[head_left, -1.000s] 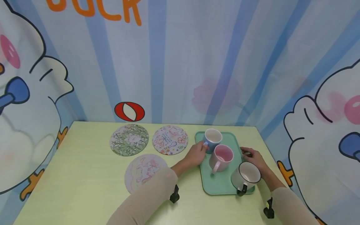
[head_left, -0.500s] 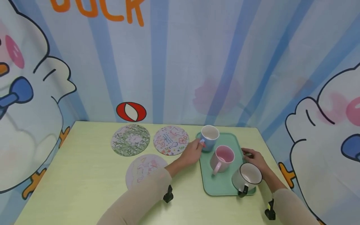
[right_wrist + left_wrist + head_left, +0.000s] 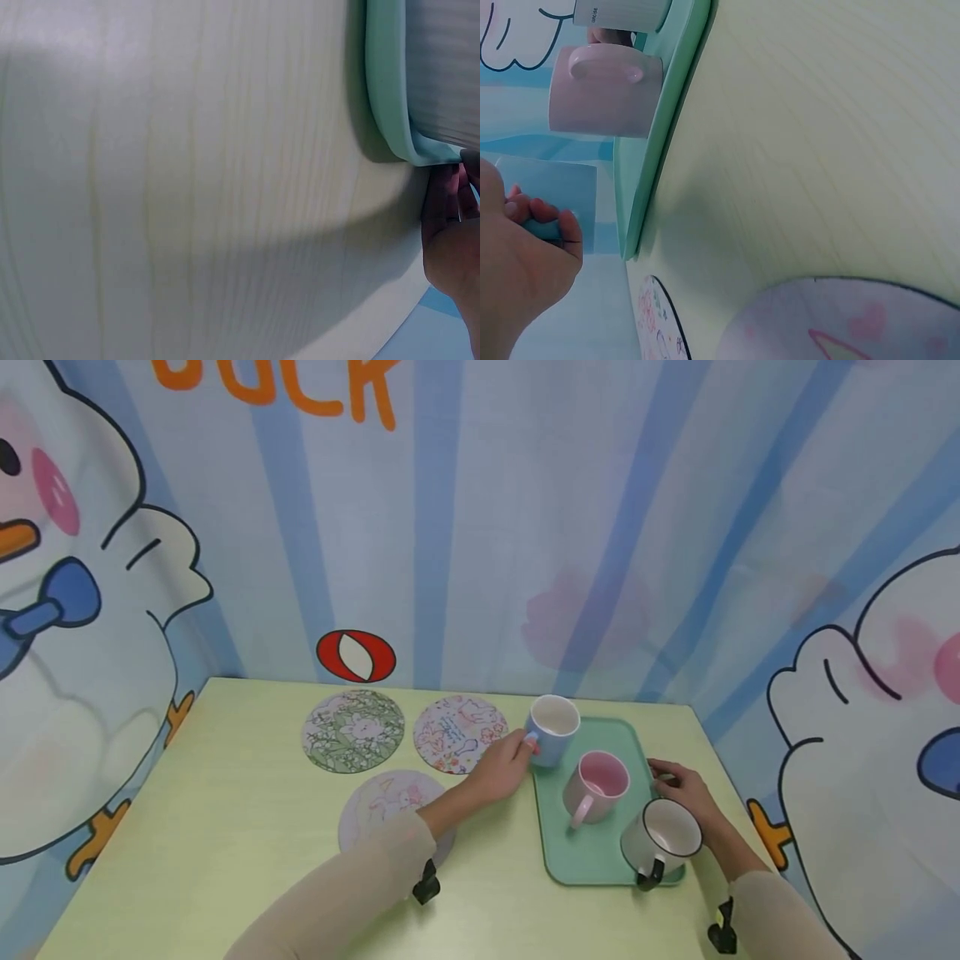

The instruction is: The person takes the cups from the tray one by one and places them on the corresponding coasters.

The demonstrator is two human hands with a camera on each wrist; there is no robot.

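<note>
My left hand [image 3: 501,768] grips the handle of a blue mug [image 3: 553,735] with a white inside. In the left wrist view the blue mug [image 3: 562,184] hangs clear of the green tray [image 3: 676,82], fingers curled round its handle. My right hand [image 3: 684,789] is at the right edge of the green tray [image 3: 573,860], thumb and fingers pinching its rim; the right wrist view shows the fingers [image 3: 442,191] against that edge, partly cut off. A pink mug [image 3: 585,797] stands mid-tray. Nearer the front right corner of the tray stands a white mug [image 3: 647,842] with black rim and handle.
Three round printed mats lie left of the tray: a green floral one [image 3: 352,731], a pink-and-white one [image 3: 459,733] and a pale lilac one [image 3: 375,810], partly under my left forearm. A striped cartoon backdrop [image 3: 480,527] rises behind the pale yellow table [image 3: 225,827].
My left hand has lifted the blue mug and carried it left, towards the tray's back left corner. My right hand stays at the tray's edge; the other mugs keep their places.
</note>
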